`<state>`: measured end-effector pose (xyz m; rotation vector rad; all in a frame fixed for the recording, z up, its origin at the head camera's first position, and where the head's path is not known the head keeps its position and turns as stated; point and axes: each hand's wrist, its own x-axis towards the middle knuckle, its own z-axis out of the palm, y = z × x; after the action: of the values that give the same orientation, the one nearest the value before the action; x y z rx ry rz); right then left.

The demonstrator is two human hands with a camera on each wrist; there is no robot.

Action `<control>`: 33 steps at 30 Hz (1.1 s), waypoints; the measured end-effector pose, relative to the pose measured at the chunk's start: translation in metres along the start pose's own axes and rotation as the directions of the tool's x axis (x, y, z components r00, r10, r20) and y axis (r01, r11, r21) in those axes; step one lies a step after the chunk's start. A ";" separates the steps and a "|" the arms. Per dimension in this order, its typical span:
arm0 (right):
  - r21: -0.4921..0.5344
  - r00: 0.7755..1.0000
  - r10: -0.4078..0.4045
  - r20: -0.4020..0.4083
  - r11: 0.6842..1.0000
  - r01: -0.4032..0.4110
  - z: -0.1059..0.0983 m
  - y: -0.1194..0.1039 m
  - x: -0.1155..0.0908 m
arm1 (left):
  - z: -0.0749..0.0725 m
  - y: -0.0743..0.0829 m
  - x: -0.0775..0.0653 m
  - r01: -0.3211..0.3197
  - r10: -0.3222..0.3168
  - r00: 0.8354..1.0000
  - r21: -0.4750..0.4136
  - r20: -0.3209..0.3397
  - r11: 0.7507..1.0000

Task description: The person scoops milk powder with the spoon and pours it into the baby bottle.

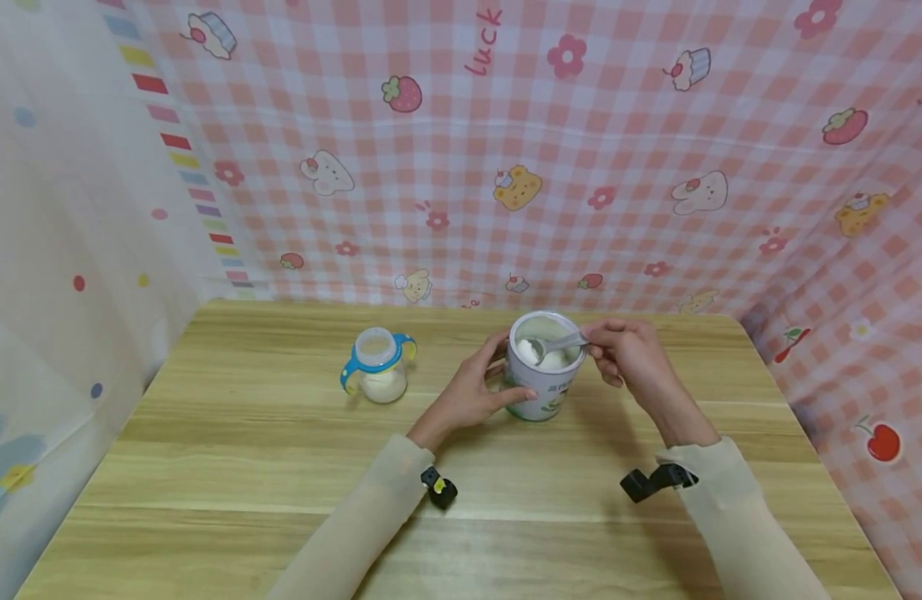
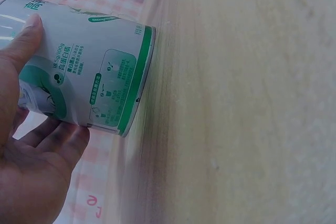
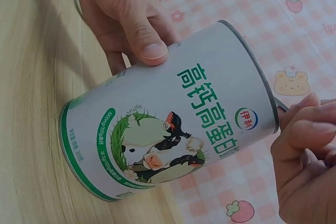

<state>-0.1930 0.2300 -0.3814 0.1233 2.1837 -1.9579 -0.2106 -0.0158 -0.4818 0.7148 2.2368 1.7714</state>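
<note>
A white and green milk powder can (image 1: 539, 404) stands on the wooden table, its open top showing white powder inside. My left hand (image 1: 476, 387) grips the can from the left, thumb across the front and fingers behind; the left wrist view shows this hand (image 2: 39, 177) around the can (image 2: 79, 66). With my right hand (image 1: 629, 358) I pinch the handle of a metal spoon (image 1: 566, 341). Its bowl, inside the can's mouth, carries a heap of white powder (image 1: 529, 350). In the right wrist view, the can (image 3: 168, 119) shows a cow picture, and my right hand (image 3: 310, 161) is by its rim.
Left of the can stands a small clear bottle (image 1: 384, 385) with a blue collar, two side handles and pale contents. The wooden table (image 1: 281, 483) reaches back to a pink checked cloth (image 1: 461, 133), with more cloth hanging at both sides.
</note>
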 end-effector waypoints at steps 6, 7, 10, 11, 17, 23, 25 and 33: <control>0.171 0.999 0.032 0.024 0.985 -0.036 -0.002 0.001 0.000 | 0.000 0.000 0.000 0.000 0.000 1.000 -0.002 0.000 1.000; 0.191 0.999 0.033 0.029 0.981 -0.038 -0.002 0.001 0.000 | 0.000 0.000 0.000 -0.001 0.001 1.000 -0.002 0.000 1.000; 0.236 0.998 0.034 0.047 0.971 -0.044 -0.003 0.003 0.000 | -0.001 0.001 0.000 -0.005 0.005 1.000 -0.001 0.003 1.000; 0.250 0.998 0.033 0.052 0.967 -0.045 -0.003 0.003 0.001 | -0.001 0.001 0.000 -0.006 0.006 1.000 0.000 0.004 1.000; 0.302 0.997 0.015 0.080 0.953 -0.038 -0.005 0.006 0.002 | -0.001 0.002 -0.001 -0.006 0.006 1.000 0.004 0.007 1.000; 0.341 0.996 -0.002 0.092 0.940 -0.030 -0.006 0.007 0.002 | -0.001 0.002 -0.001 0.008 -0.008 1.000 0.005 0.003 1.000; 0.351 0.995 -0.010 0.095 0.936 -0.024 -0.006 0.006 0.001 | -0.001 0.002 0.000 0.011 -0.011 1.000 0.008 0.002 1.000; 0.386 0.994 -0.041 0.098 0.922 0.000 -0.004 0.005 -0.003 | 0.000 0.003 -0.001 0.026 -0.026 1.000 0.028 -0.001 0.999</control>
<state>-0.1899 0.2344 -0.3854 0.0549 1.7168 -2.3274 -0.2088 -0.0158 -0.4789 0.6879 2.2659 1.7319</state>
